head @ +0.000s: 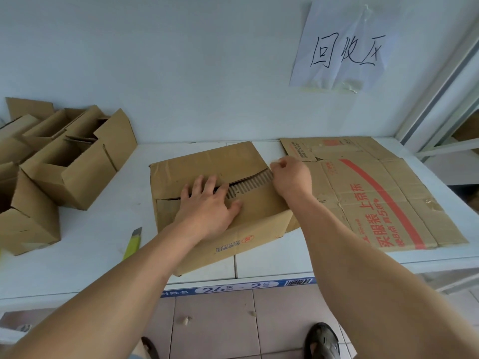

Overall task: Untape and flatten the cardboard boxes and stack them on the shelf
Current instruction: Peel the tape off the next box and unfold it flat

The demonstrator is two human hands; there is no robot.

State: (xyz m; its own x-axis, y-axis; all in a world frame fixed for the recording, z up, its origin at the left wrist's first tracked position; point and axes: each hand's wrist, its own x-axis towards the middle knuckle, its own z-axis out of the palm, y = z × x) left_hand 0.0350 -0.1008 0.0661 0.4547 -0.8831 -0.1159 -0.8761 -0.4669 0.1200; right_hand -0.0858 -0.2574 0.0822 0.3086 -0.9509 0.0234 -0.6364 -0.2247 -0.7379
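Two hands work our box [220,203] mid-shelf: left hand [207,203] presses flat on the lid, right hand [290,174] pinches tape at the seam's right end; the seam runs leftward.

A closed brown cardboard box [207,172] sits at the middle of a white shelf [108,229], with a left hand [207,206] resting flat on its top and a right hand [290,177] at its right edge. A flattened brown cardboard sheet with red print [383,193] lies to the right, partly under the box. A cluster of small open brown cardboard boxes [64,161] stands at far left. A yellow utility knife [133,242] lies between that cluster and the central box, near the shelf's front edge. A white paper sign [342,45] hangs on the wall behind.
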